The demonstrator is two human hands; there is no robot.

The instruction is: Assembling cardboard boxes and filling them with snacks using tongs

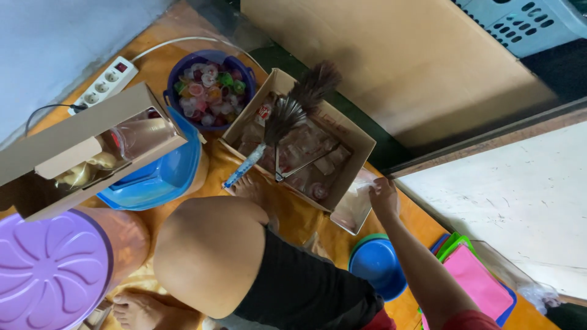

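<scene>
Right hand [384,194] resting on a clear plastic bag [354,208], fingers curled together over its upper edge. Bag just beside the open cardboard box [358,146], feather duster [287,116] across it.

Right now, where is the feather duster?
In the head view, the feather duster lies across the open cardboard box, just right of the blue bucket of small cups, above the person's knee.

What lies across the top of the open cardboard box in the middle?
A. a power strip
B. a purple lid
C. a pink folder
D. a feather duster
D: a feather duster with dark plumes and a patterned handle rests slantwise over the cardboard box, while the right hand touches a clear bag beside it.
</scene>
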